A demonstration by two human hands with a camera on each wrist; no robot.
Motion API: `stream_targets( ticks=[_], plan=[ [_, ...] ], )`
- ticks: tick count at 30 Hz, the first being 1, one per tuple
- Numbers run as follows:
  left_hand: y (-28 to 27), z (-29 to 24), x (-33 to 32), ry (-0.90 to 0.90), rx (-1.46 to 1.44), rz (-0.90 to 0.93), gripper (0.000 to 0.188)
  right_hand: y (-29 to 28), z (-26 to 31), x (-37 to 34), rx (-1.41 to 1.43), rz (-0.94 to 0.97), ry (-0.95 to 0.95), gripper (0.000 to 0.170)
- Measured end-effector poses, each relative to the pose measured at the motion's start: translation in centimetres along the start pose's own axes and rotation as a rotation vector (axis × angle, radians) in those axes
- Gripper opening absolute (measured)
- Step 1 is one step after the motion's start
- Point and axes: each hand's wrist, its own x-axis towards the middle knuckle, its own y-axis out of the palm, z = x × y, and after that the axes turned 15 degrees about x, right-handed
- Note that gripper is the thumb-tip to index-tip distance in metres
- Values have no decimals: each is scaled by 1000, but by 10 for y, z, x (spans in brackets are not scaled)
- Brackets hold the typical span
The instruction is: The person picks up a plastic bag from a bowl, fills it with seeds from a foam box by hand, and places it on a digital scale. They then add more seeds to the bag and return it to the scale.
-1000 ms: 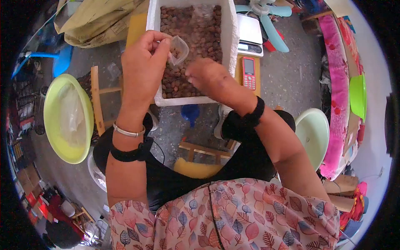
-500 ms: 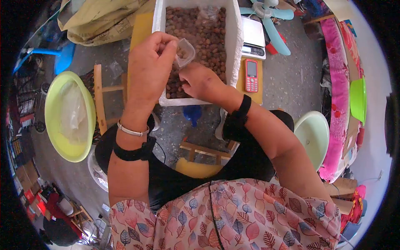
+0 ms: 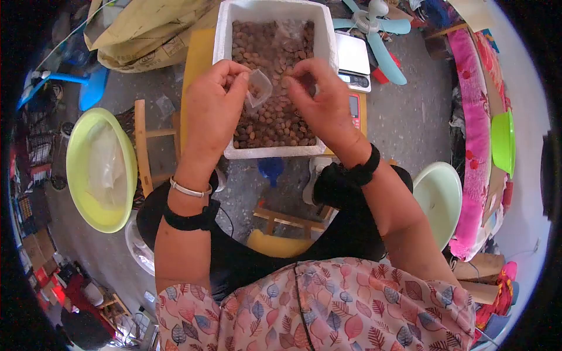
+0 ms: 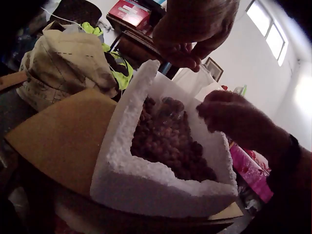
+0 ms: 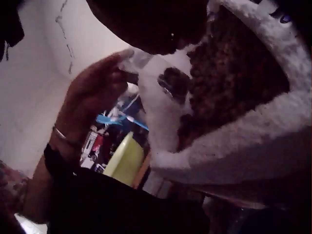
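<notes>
My left hand [image 3: 213, 108] pinches the rim of a small clear plastic bag [image 3: 259, 90] that has some brown pieces in it. The bag is over a white foam box [image 3: 270, 153] of brown nuts [image 3: 275, 123]. To the right of the bag, above the nuts, my right hand [image 3: 328, 108] has bent fingers, with thumb and forefinger close together; whether anything is between them I cannot tell. In the left wrist view both the left hand [image 4: 197, 31] and the right hand [image 4: 243, 119] are above the foam box [image 4: 156, 190].
Right of the box are a white scale [image 3: 353, 58], a partly covered red phone [image 3: 355, 110] and a fan [image 3: 380, 50]. A yellow-green basin [image 3: 73, 169] stands left, a pale basin [image 3: 439, 205] right. Clear plastic [image 3: 290, 35] lies on the nuts at the back.
My right hand has moved away from under the bag, up and to the right, and now partly covers the phone. The left hand keeps hold of the bag.
</notes>
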Motion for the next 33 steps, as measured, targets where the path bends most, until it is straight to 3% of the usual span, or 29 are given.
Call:
stream_targets(
  ticks=[2, 5, 11, 15, 18, 21, 24, 27, 33],
  plan=[
    [1, -1, 0, -3, -19, 6, 15, -1, 10, 2, 40, -74, -92, 18],
    [5, -2, -2, 9, -8, 20, 15, 6, 6, 6, -65, 102, -328, 20],
    [7, 3, -1, 12, -22, 12, 14, -13, -15, 8, -215, 70, -194, 22],
    [5, 0, -1, 1, -36, 6, 15, -18, -44, -14, -394, 415, -13, 16],
    [3, -1, -1, -8, -51, 2, 16, -13, -55, -25, -324, 563, -89, 15],
    [1, 0, -2, 5, -41, -5, 16, -6, -56, -33, -399, 622, -68, 17],
    [-1, 1, -1, 27, -44, -1, 16, 3, -64, -37, -241, 639, -78, 21],
    [-2, 2, -2, 9, -39, 11, 17, 14, -67, -41, -339, 726, -95, 25],
    [-1, 1, -2, 19, -15, 11, 17, 20, -77, -45, -326, 718, -108, 22]
  ],
)
